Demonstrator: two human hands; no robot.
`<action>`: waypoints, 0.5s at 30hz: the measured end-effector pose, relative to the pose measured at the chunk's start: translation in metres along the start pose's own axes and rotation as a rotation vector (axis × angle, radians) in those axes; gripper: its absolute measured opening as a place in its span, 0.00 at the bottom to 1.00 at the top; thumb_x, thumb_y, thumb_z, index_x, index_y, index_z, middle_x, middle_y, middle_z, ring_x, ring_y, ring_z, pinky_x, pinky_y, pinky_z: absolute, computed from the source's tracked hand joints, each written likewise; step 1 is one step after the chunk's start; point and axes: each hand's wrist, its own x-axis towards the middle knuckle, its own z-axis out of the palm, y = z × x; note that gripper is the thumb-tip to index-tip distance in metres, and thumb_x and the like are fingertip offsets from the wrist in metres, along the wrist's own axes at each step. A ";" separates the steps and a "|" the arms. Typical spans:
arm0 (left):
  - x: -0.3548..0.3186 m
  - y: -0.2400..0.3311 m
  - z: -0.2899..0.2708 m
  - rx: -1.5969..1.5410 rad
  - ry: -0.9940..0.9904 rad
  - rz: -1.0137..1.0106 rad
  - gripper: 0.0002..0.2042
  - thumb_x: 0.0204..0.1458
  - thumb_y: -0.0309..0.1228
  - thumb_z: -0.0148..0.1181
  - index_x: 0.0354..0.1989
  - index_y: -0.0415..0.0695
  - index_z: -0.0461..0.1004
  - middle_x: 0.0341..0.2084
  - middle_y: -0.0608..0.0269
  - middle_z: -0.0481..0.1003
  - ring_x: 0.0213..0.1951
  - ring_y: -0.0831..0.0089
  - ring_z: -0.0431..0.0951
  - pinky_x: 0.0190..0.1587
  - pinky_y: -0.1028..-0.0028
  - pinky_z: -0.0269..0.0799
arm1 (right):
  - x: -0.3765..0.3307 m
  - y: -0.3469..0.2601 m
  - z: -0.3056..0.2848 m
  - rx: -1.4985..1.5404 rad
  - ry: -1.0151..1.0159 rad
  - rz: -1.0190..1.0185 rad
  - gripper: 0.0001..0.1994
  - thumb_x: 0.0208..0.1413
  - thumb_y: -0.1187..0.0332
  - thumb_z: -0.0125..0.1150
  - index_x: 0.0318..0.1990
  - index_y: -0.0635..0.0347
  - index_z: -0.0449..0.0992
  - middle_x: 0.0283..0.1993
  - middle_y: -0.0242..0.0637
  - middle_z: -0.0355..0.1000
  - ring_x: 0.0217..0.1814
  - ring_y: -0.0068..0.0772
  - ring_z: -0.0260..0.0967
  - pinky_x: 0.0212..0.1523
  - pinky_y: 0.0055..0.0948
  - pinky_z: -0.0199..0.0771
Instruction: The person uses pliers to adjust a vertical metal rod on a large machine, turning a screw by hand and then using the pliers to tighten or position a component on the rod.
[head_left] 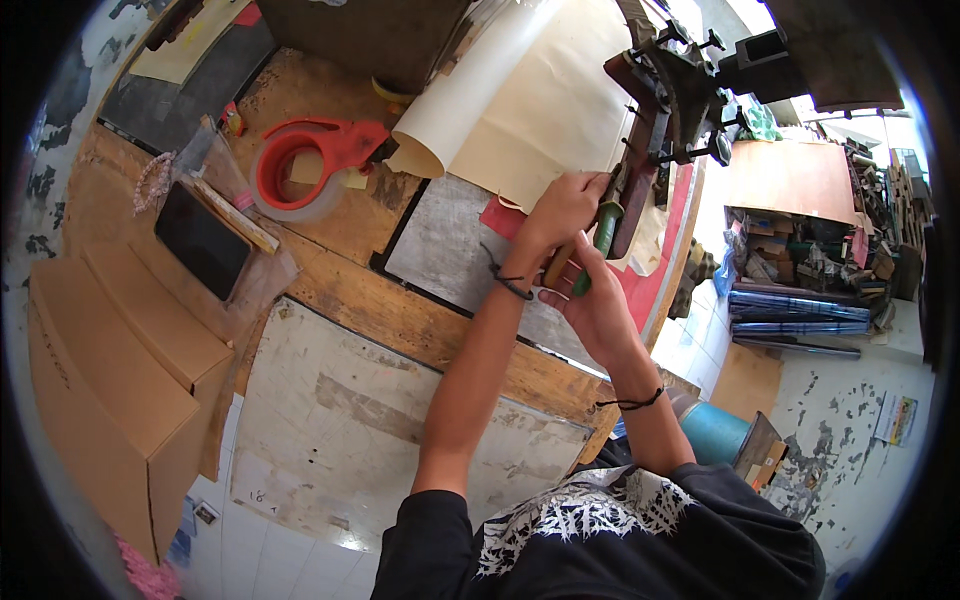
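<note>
A hand tool with a green handle [606, 228] lies in my right hand [606, 312], its thumb along the grip. A tan bar [559, 268], perhaps its second handle, shows beside the fingers. The tool's narrow metal end points up toward a dark reddish-brown bar [630, 225] on the machine; its exact kind is unclear. Just above, my left hand [562, 212] is closed, fingertips pinched at the bar's near side by the tool's metal end. What those fingertips hold is hidden. Under both hands lies a grey metal plate [440, 240] with a red patch [502, 217].
A black clamp frame with several knobs [690, 95] rises at the right. A paper roll [465, 90] lies behind my left hand. Left on the bench are a red tape dispenser [300, 165] and a phone [203, 242]. A cardboard box [130, 390] stands at the left edge.
</note>
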 end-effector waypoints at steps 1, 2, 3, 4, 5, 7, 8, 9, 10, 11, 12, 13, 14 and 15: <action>-0.001 0.001 -0.004 -0.011 -0.030 -0.002 0.20 0.65 0.39 0.44 0.34 0.33 0.74 0.22 0.51 0.75 0.24 0.63 0.73 0.34 0.63 0.69 | -0.002 -0.001 -0.002 -0.035 -0.020 0.004 0.25 0.69 0.46 0.45 0.54 0.60 0.70 0.49 0.39 0.74 0.46 0.29 0.72 0.47 0.30 0.72; -0.003 0.002 -0.009 -0.021 -0.061 -0.002 0.20 0.65 0.39 0.44 0.34 0.33 0.74 0.21 0.51 0.74 0.24 0.64 0.73 0.34 0.63 0.70 | -0.005 -0.003 -0.002 -0.069 -0.040 0.008 0.26 0.70 0.45 0.42 0.56 0.60 0.70 0.51 0.41 0.75 0.45 0.30 0.73 0.46 0.29 0.72; -0.004 0.004 -0.015 -0.031 -0.092 -0.003 0.20 0.65 0.39 0.43 0.33 0.33 0.74 0.20 0.51 0.73 0.24 0.64 0.73 0.34 0.63 0.70 | -0.009 -0.007 0.000 -0.081 -0.036 0.017 0.28 0.70 0.44 0.40 0.57 0.61 0.69 0.51 0.42 0.75 0.45 0.30 0.73 0.46 0.29 0.72; -0.007 0.005 -0.021 -0.031 -0.160 -0.087 0.21 0.66 0.40 0.44 0.33 0.32 0.74 0.19 0.51 0.72 0.24 0.65 0.73 0.34 0.64 0.70 | -0.015 -0.013 0.004 -0.093 -0.031 0.025 0.30 0.70 0.43 0.39 0.58 0.62 0.69 0.52 0.43 0.75 0.44 0.31 0.73 0.45 0.29 0.72; -0.011 0.008 -0.029 -0.027 -0.225 -0.172 0.21 0.66 0.40 0.44 0.33 0.32 0.74 0.19 0.51 0.71 0.24 0.66 0.73 0.34 0.64 0.70 | -0.019 -0.018 0.009 -0.102 -0.030 0.033 0.31 0.70 0.41 0.38 0.59 0.63 0.68 0.53 0.45 0.75 0.44 0.31 0.73 0.45 0.29 0.73; -0.017 0.016 -0.035 -0.033 -0.293 -0.243 0.22 0.66 0.41 0.44 0.32 0.31 0.73 0.17 0.52 0.70 0.23 0.68 0.72 0.33 0.64 0.69 | -0.027 -0.026 0.008 -0.094 -0.039 0.038 0.34 0.69 0.39 0.36 0.61 0.65 0.67 0.54 0.46 0.74 0.44 0.31 0.73 0.45 0.29 0.72; -0.020 0.021 -0.033 -0.046 -0.299 -0.225 0.23 0.66 0.42 0.45 0.32 0.31 0.73 0.17 0.52 0.69 0.23 0.68 0.71 0.32 0.65 0.69 | -0.031 -0.030 0.005 -0.092 -0.040 0.037 0.35 0.68 0.38 0.36 0.61 0.66 0.66 0.55 0.47 0.73 0.45 0.32 0.73 0.45 0.29 0.72; -0.021 0.023 -0.031 -0.059 -0.304 -0.207 0.24 0.66 0.43 0.45 0.31 0.31 0.73 0.17 0.53 0.69 0.22 0.69 0.71 0.31 0.65 0.68 | -0.035 -0.033 0.004 -0.110 -0.047 0.030 0.36 0.68 0.38 0.35 0.62 0.66 0.66 0.55 0.48 0.73 0.45 0.32 0.73 0.45 0.29 0.72; -0.020 0.019 -0.027 -0.054 -0.270 -0.151 0.24 0.66 0.44 0.45 0.31 0.31 0.73 0.16 0.54 0.69 0.21 0.69 0.70 0.30 0.64 0.68 | -0.038 -0.035 0.002 -0.129 -0.054 0.023 0.37 0.68 0.37 0.35 0.62 0.67 0.65 0.55 0.49 0.73 0.46 0.32 0.73 0.46 0.29 0.72; -0.020 0.015 -0.024 -0.046 -0.230 -0.099 0.25 0.66 0.44 0.45 0.31 0.30 0.73 0.16 0.55 0.69 0.21 0.68 0.69 0.29 0.63 0.67 | -0.039 -0.037 0.001 -0.145 -0.068 0.021 0.38 0.68 0.37 0.34 0.63 0.67 0.65 0.56 0.49 0.73 0.46 0.33 0.73 0.46 0.28 0.72; -0.021 0.011 -0.021 -0.039 -0.190 -0.047 0.26 0.67 0.45 0.45 0.30 0.30 0.73 0.16 0.55 0.69 0.20 0.68 0.68 0.28 0.63 0.67 | -0.038 -0.038 -0.003 -0.132 -0.094 0.031 0.38 0.68 0.37 0.34 0.64 0.68 0.64 0.56 0.51 0.73 0.48 0.34 0.73 0.48 0.29 0.73; -0.022 0.008 -0.018 -0.050 -0.144 -0.062 0.26 0.67 0.45 0.45 0.30 0.30 0.73 0.16 0.55 0.69 0.20 0.68 0.68 0.28 0.63 0.66 | -0.039 -0.043 -0.001 -0.143 -0.087 0.031 0.38 0.68 0.38 0.34 0.64 0.68 0.63 0.56 0.51 0.73 0.48 0.34 0.73 0.48 0.30 0.73; -0.024 0.009 -0.012 -0.064 -0.101 -0.077 0.26 0.67 0.45 0.44 0.30 0.30 0.73 0.16 0.55 0.69 0.20 0.68 0.68 0.28 0.63 0.66 | -0.041 -0.050 0.002 -0.155 -0.075 0.031 0.38 0.68 0.38 0.34 0.64 0.68 0.63 0.56 0.51 0.73 0.48 0.34 0.73 0.48 0.30 0.73; -0.026 0.010 -0.008 -0.079 -0.057 -0.091 0.26 0.67 0.45 0.44 0.29 0.30 0.73 0.16 0.55 0.69 0.20 0.67 0.68 0.28 0.62 0.66 | -0.042 -0.055 0.003 -0.167 -0.064 0.031 0.38 0.68 0.38 0.34 0.64 0.68 0.63 0.56 0.52 0.73 0.47 0.35 0.73 0.48 0.30 0.73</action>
